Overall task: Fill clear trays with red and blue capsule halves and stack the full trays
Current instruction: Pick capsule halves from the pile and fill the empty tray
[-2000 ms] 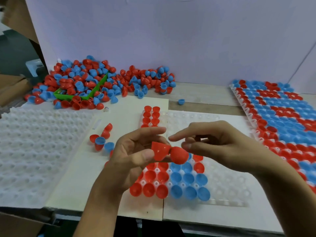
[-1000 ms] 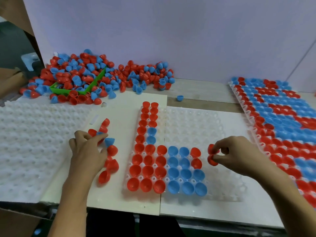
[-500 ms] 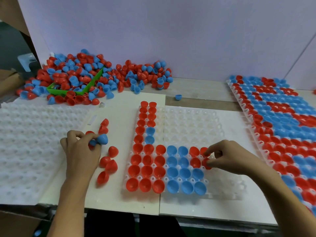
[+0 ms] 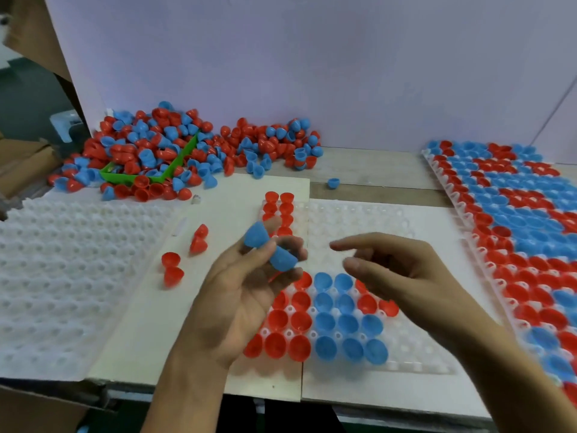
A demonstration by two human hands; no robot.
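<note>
Left hand [image 4: 240,295] above tray [image 4: 415,367] edge

Glossy smooth plastic capsule halves [image 4: 282,257]; translucent moulded plastic tray [image 4: 359,232]; matt white boards [image 4: 218,220]; bare wood tabletop [image 4: 374,170].

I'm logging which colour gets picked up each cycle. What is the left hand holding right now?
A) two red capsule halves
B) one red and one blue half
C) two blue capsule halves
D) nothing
C: the left hand holds two blue capsule halves in its fingers, raised above the partly filled tray; the right hand is empty.
</note>
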